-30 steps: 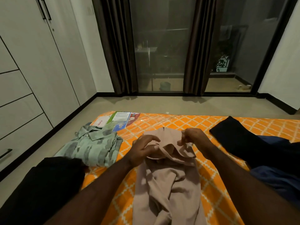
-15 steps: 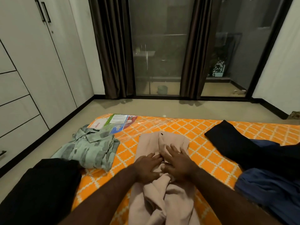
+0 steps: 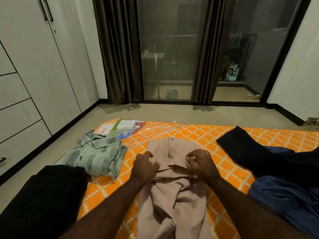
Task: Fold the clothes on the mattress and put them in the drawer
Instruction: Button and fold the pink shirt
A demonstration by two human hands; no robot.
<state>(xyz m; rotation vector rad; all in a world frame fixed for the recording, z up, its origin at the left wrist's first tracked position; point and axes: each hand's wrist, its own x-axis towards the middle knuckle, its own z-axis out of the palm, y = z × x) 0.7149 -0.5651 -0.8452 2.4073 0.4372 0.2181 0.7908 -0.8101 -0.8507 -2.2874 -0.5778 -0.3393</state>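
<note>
A beige garment [image 3: 172, 202] lies along the orange patterned mattress [image 3: 229, 171] in front of me, its far part flat and its near part crumpled. My left hand [image 3: 144, 167] rests on the garment's left side, its curled fingers pinching a fold of the cloth. On the right side my right hand [image 3: 202, 163] pinches the same fold with bent fingers. A folded green patterned shirt [image 3: 96, 156] sits to the left at the mattress edge. White drawers [image 3: 17, 116] line the wall on the left, all closed.
A black garment [image 3: 43, 197] lies at the near left. Another black garment [image 3: 250, 149] and a blue one [image 3: 286, 197] lie on the right. A plastic-wrapped leaflet [image 3: 126, 128] sits at the far left corner. Bare floor runs to the curtained glass doors [image 3: 169, 49].
The hands first held the beige cloth's top edge raised, then pressed it flat side by side. Now they have spread apart and pinch a fold across the garment.
</note>
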